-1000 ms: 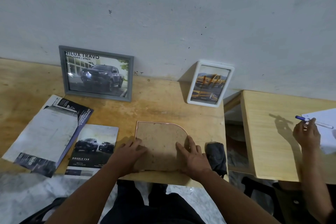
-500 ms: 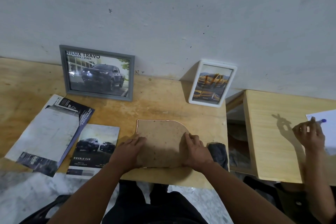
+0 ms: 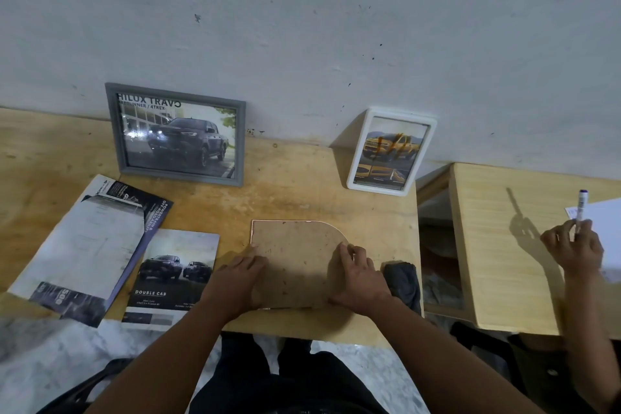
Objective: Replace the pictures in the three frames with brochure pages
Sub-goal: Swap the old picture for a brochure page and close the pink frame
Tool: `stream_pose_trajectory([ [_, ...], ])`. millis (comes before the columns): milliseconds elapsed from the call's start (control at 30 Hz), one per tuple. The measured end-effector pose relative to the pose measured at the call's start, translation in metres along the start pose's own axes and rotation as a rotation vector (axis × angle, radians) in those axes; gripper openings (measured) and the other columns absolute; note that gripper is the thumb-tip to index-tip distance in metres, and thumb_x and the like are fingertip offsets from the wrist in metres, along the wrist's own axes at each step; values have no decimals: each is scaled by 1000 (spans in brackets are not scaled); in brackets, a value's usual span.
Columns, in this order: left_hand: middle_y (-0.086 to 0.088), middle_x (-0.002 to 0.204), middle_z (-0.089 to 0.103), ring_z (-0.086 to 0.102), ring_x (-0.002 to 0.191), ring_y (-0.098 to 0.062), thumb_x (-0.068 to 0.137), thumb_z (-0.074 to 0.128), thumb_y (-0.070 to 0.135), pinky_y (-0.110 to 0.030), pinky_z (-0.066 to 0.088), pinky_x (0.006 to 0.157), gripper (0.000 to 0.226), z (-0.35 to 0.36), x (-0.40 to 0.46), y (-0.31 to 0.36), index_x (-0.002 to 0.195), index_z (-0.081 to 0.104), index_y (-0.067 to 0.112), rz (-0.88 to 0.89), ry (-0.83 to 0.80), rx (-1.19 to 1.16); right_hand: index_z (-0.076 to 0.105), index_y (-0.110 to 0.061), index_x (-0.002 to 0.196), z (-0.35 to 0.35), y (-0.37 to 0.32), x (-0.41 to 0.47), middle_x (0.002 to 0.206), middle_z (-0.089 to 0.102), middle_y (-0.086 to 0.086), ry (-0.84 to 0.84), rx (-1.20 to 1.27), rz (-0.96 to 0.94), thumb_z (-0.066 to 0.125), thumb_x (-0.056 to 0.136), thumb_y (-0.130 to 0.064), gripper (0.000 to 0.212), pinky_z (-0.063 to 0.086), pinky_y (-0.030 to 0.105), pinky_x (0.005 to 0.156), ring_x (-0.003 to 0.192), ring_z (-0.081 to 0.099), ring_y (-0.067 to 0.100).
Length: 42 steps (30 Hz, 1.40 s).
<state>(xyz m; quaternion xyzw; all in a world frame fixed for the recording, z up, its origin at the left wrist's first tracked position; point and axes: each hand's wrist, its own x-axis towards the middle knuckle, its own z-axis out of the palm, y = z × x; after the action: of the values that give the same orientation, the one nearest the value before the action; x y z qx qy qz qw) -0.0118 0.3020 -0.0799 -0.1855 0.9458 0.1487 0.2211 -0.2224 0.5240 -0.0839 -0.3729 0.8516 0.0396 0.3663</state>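
A third frame [image 3: 295, 259] lies face down at the table's front, showing a brown backing board, a thin copper rim and one rounded corner. My left hand [image 3: 237, 276] holds its left edge, with a fingertip on the backing. My right hand [image 3: 359, 270] grips the right edge with curled fingers. A grey frame [image 3: 176, 134] with a dark pickup picture leans on the wall at the back left. A white frame [image 3: 391, 151] with a yellow pickup picture leans at the back right. A brochure page [image 3: 174, 274] marked "Double Cab" lies left of my hands, beside more folded brochure pages [image 3: 87, 242].
A dark cloth [image 3: 403, 281] lies by my right hand at the wooden table's [image 3: 302, 191] right edge. A second, lighter table [image 3: 504, 245] stands to the right across a gap. There another person's hand [image 3: 573, 247] holds a pen over white paper [image 3: 601, 232].
My hands slid from lying on the backing to the frame's left and right edges. The other person's hand lifted the pen upright.
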Motion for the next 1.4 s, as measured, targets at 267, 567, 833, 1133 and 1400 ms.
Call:
stream_pose_trajectory([
  [267, -5, 172, 14, 43, 143, -28, 77, 81, 54, -45, 54, 100, 92, -1, 0, 5, 153, 36, 28, -21, -12, 12, -5, -25, 160, 5, -7, 2, 157, 16, 9, 22, 1, 63, 75, 74, -63, 124, 50, 53, 100, 135, 38, 38],
  [567, -7, 173, -3, 26, 152, -34, 82, 78, 51, -48, 50, 106, 101, -1, 13, 8, 162, 19, 32, -19, -34, 69, -7, -27, 160, 8, -13, 3, 158, 12, 8, 19, 41, 101, 77, 76, -53, 121, 47, 55, 103, 137, 35, 37],
  [833, -1, 173, -6, 18, 154, -35, 90, 66, 46, -53, 43, 113, 83, -1, 14, 9, 160, 24, 36, -56, -36, -74, -2, -29, 160, 8, -8, 3, 156, 13, 6, 41, 175, 88, 80, 74, -49, 120, 53, 51, 100, 137, 37, 38],
  [1133, 1, 171, 14, 19, 156, -25, 70, 57, 76, -42, 28, 119, 92, 8, 11, 21, 150, 47, 32, -235, 48, -555, 55, -18, 115, -7, -5, -2, 112, 67, 17, 205, 1269, 414, 67, 97, -16, 21, 55, 45, 80, 86, 62, 23],
  [1400, 10, 171, 17, 24, 153, -24, 82, 70, 65, -45, 36, 117, 82, -10, -2, 21, 153, 43, 35, -242, 61, -610, 68, 0, 100, -17, 6, -15, 92, 64, 17, 96, 1304, 483, 58, 104, -28, 30, 54, 45, 75, 84, 60, 31],
])
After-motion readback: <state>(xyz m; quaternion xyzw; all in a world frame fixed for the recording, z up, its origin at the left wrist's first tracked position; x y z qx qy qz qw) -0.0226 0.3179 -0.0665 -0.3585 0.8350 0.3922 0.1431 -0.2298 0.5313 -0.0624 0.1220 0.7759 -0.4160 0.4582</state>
